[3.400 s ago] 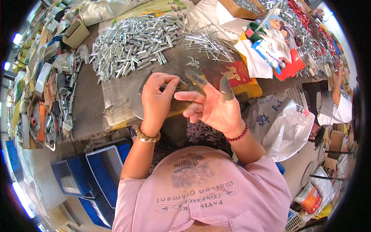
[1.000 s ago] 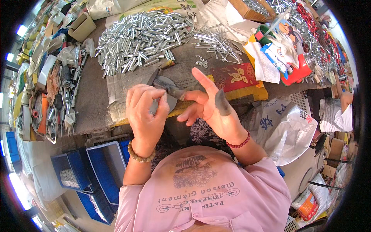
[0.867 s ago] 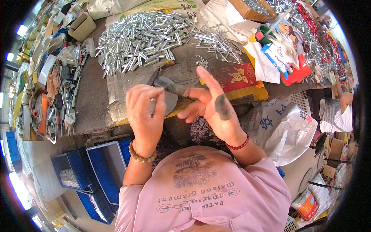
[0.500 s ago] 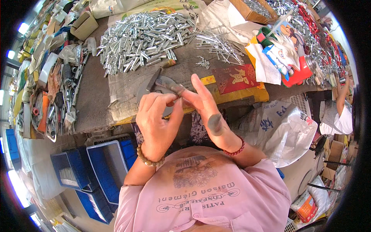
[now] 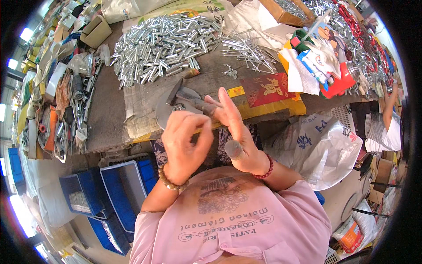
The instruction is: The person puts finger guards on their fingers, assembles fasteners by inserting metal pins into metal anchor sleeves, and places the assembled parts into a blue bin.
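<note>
Cluttered workbench [image 5: 110, 110] w/ metal tube pile [image 5: 162, 44], blue bins [image 5: 118, 193] below

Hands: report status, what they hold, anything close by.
Left hand pinched on a small metal part, too small to tell. Right hand fingers out, against the grey metal tool. Pile of silver tubes behind, apart.

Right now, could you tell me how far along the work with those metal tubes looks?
Done: nothing finished can be told apart. In hand: the left hand and right hand meet over a grey metal tool at the bench edge, pinching something too small to make out. Left: a big heap of silver tubes and thin rods.
</note>
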### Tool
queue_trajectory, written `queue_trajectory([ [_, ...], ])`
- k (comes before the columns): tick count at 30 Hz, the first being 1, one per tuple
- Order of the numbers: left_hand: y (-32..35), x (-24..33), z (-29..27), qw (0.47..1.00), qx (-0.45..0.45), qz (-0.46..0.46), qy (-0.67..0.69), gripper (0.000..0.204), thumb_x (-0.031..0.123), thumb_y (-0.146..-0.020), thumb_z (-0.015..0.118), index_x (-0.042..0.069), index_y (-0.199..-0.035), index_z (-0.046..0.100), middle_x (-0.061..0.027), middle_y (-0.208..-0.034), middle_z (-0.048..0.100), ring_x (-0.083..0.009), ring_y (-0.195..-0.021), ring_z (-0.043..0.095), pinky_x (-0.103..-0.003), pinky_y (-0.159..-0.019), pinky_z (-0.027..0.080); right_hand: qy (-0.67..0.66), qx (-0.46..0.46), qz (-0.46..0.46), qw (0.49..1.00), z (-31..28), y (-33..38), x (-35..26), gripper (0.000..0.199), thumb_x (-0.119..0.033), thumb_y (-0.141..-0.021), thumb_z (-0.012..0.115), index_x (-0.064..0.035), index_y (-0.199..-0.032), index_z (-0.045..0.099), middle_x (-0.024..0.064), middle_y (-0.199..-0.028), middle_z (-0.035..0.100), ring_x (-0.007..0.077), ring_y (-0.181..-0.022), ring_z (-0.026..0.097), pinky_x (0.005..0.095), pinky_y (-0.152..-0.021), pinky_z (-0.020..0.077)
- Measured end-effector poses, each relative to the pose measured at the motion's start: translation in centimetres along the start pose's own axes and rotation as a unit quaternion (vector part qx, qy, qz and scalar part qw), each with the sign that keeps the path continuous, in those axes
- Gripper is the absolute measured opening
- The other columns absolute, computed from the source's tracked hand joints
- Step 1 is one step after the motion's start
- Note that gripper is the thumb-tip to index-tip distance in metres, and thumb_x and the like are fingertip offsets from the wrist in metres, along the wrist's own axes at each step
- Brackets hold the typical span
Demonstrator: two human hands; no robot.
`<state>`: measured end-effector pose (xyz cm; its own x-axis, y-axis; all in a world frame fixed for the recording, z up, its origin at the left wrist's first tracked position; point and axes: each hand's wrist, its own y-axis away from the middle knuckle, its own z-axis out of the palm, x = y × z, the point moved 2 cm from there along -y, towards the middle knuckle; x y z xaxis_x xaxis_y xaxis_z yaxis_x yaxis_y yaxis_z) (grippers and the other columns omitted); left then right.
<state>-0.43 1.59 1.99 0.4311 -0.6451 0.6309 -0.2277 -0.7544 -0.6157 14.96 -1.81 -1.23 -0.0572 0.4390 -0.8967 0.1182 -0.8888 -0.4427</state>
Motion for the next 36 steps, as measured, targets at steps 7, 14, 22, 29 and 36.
queue_trajectory([
  [7, -1.4, -1.1, -2.8, 0.965, -0.073, -0.212, 0.136, 0.012, -0.001, -0.090, 0.075, 0.005, -0.100, 0.075, 0.0007, -0.092, 0.066, -0.0072, -0.078, 0.058, -0.022, -0.070, 0.045, 0.393, -0.123, -0.113, 0.904, -2.4, -1.4, -3.0, 0.039, -0.031, -0.083, 0.079, -0.0060, -0.112, 0.076, 0.0148, -0.130, 0.063, 0.0365, -0.110, 0.066, 0.0471, -0.096, 0.0544],
  [14, -3.5, 0.3, -2.1, 0.988, -0.128, -0.086, -0.016, 0.008, 0.004, -0.086, 0.077, 0.005, -0.092, 0.073, -0.0055, -0.086, 0.068, -0.0184, -0.075, 0.063, -0.031, -0.065, 0.049, 0.498, -0.189, -0.167, 0.830, -1.7, -2.7, -2.9, 0.024, -0.024, -0.083, 0.073, -0.0040, -0.097, 0.075, 0.0125, -0.126, 0.064, 0.0314, -0.128, 0.057, 0.0435, -0.104, 0.0493],
  [22, -2.9, 0.3, -1.5, 0.993, -0.094, -0.031, -0.061, 0.009, 0.003, -0.082, 0.077, 0.003, -0.087, 0.069, -0.0102, -0.081, 0.065, -0.0257, -0.070, 0.065, -0.035, -0.064, 0.052, 0.544, -0.203, -0.149, 0.800, -0.9, -2.1, -3.1, 0.025, -0.017, -0.086, 0.064, 0.0017, -0.100, 0.075, 0.0209, -0.133, 0.061, 0.0371, -0.132, 0.055, 0.0503, -0.110, 0.0462],
  [29, -2.5, 0.9, -1.6, 0.991, -0.057, -0.120, 0.031, 0.005, 0.003, -0.087, 0.076, 0.004, -0.090, 0.071, -0.0038, -0.082, 0.066, -0.0120, -0.070, 0.061, -0.027, -0.063, 0.050, 0.475, -0.182, -0.145, 0.848, -0.7, -2.8, -3.2, 0.037, -0.016, -0.082, 0.075, 0.0047, -0.113, 0.072, 0.0244, -0.143, 0.054, 0.0419, -0.144, 0.047, 0.0504, -0.116, 0.0403],
  [36, -1.3, -1.8, -1.6, 0.946, 0.039, -0.246, 0.209, 0.008, 0.003, -0.090, 0.076, 0.004, -0.097, 0.072, -0.0040, -0.088, 0.066, -0.0122, -0.073, 0.062, -0.025, -0.063, 0.049, 0.023, -0.042, -0.046, 0.998, -0.4, -0.5, 0.3, 0.089, -0.042, -0.104, 0.064, -0.0015, -0.167, 0.016, 0.0235, -0.170, 0.025, 0.0356, -0.157, 0.028, 0.0490, -0.127, 0.0217],
])
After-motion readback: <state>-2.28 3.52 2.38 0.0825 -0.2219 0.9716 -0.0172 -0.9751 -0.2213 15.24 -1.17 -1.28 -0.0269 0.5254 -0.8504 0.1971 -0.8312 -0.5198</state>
